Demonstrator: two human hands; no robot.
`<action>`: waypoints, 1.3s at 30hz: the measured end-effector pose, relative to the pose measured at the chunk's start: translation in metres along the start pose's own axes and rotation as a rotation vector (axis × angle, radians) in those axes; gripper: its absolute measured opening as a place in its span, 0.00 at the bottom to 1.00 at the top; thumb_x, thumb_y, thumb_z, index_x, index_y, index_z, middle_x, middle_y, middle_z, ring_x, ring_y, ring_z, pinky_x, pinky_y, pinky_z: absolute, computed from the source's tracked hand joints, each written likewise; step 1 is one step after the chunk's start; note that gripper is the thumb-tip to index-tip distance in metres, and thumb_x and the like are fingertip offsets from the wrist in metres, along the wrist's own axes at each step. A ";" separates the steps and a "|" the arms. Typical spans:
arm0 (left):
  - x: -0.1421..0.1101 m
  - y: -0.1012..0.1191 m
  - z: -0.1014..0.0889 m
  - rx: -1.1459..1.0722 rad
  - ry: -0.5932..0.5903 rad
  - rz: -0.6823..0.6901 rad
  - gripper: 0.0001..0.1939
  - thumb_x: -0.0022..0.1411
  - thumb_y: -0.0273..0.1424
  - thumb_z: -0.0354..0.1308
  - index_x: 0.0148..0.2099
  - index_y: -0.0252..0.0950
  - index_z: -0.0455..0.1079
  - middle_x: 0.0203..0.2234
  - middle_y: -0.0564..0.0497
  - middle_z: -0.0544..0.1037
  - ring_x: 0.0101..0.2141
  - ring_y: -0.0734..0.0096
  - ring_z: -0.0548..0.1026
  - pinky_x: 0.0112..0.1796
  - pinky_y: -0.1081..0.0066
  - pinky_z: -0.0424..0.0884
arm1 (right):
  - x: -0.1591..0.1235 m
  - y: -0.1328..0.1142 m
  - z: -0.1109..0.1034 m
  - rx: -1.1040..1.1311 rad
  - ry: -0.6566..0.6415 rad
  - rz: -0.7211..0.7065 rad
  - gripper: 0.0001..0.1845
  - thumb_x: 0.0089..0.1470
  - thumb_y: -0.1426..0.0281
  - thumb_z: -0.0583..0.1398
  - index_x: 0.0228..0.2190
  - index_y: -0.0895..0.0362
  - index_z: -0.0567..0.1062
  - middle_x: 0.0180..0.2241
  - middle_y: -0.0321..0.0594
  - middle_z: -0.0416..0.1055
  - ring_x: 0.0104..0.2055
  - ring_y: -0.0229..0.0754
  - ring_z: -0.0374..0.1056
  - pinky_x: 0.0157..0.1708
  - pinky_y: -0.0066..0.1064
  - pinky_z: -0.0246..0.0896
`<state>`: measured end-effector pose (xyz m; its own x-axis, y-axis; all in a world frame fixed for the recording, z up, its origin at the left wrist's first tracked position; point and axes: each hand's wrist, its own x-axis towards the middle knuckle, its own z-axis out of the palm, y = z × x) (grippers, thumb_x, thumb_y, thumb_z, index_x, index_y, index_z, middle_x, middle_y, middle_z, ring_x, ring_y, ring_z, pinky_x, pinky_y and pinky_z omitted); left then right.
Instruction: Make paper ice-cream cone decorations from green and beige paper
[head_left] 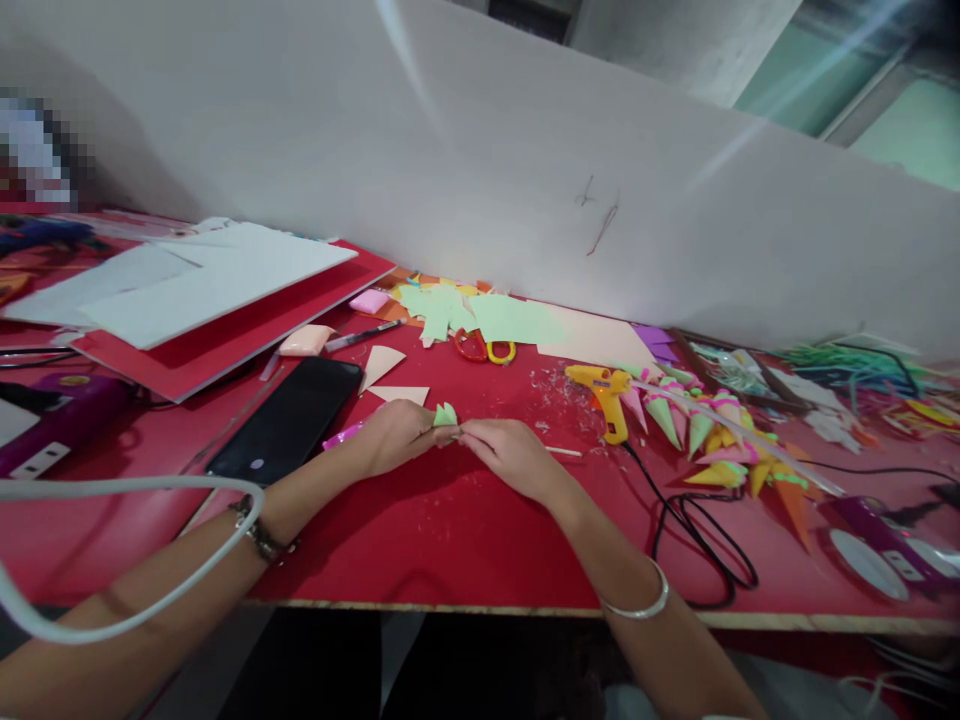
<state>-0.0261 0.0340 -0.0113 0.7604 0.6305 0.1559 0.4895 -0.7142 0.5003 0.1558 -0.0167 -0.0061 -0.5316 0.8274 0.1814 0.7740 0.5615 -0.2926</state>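
Note:
My left hand (395, 437) and my right hand (514, 455) meet over the middle of the red table. Between their fingertips is a small piece of light green paper (445, 414), folded or curled, its pointed top showing above the fingers. Both hands are closed, with the fingers pinching at the paper's lower part, which they hide. Just beyond my left hand lie two cut peach paper wedges (382, 364). Something shiny and pink (343, 435) shows partly beside my left wrist. A thin pale stick (562, 451) lies to the right of my right hand.
A black phone (289, 420) lies left of my hands. A yellow glue gun (606, 390) with a looping black cord and several paper cones (664, 415) lie right. Farther back are scissors (500, 350), green paper sheets (510, 318) and stacked white boards (225, 275). A white cable (150, 487) crosses the left foreground.

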 end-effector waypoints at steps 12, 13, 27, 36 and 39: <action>-0.003 0.010 -0.001 -0.634 -0.016 -0.239 0.25 0.60 0.41 0.39 0.20 0.33 0.64 0.04 0.57 0.63 0.13 0.79 0.63 0.29 0.77 0.63 | -0.002 -0.007 0.007 -0.581 0.297 -0.120 0.14 0.58 0.72 0.43 0.40 0.60 0.64 0.25 0.40 0.65 0.28 0.38 0.58 0.26 0.32 0.42; -0.003 0.010 -0.001 -0.681 -0.037 -0.249 0.24 0.60 0.41 0.39 0.20 0.33 0.64 0.04 0.57 0.63 0.12 0.79 0.62 0.28 0.77 0.63 | -0.003 -0.007 0.007 -0.592 0.303 -0.127 0.13 0.58 0.72 0.43 0.39 0.59 0.65 0.24 0.40 0.65 0.28 0.38 0.57 0.26 0.32 0.41; -0.003 0.008 0.000 -0.453 -0.047 -0.131 0.28 0.61 0.41 0.36 0.17 0.33 0.64 0.10 0.54 0.67 0.15 0.80 0.65 0.26 0.79 0.61 | -0.001 -0.003 0.002 -0.226 0.098 0.024 0.14 0.57 0.63 0.46 0.31 0.54 0.69 0.27 0.37 0.71 0.26 0.34 0.64 0.21 0.26 0.41; 0.001 0.002 0.004 0.274 -0.031 0.181 0.25 0.62 0.39 0.38 0.21 0.34 0.66 0.16 0.50 0.71 0.21 0.73 0.67 0.29 0.73 0.58 | -0.002 0.007 -0.008 0.216 -0.107 0.038 0.15 0.56 0.66 0.47 0.25 0.58 0.69 0.21 0.33 0.66 0.24 0.31 0.60 0.26 0.23 0.47; 0.001 0.003 0.007 0.386 0.017 0.343 0.20 0.63 0.37 0.38 0.30 0.35 0.68 0.21 0.49 0.74 0.21 0.74 0.67 0.30 0.72 0.58 | -0.003 0.012 -0.009 0.429 -0.205 0.049 0.15 0.56 0.67 0.47 0.22 0.59 0.67 0.19 0.31 0.62 0.23 0.30 0.58 0.25 0.22 0.49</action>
<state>-0.0211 0.0307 -0.0158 0.8992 0.3433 0.2714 0.3381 -0.9387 0.0673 0.1696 -0.0125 -0.0016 -0.5884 0.8084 -0.0185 0.6107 0.4292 -0.6654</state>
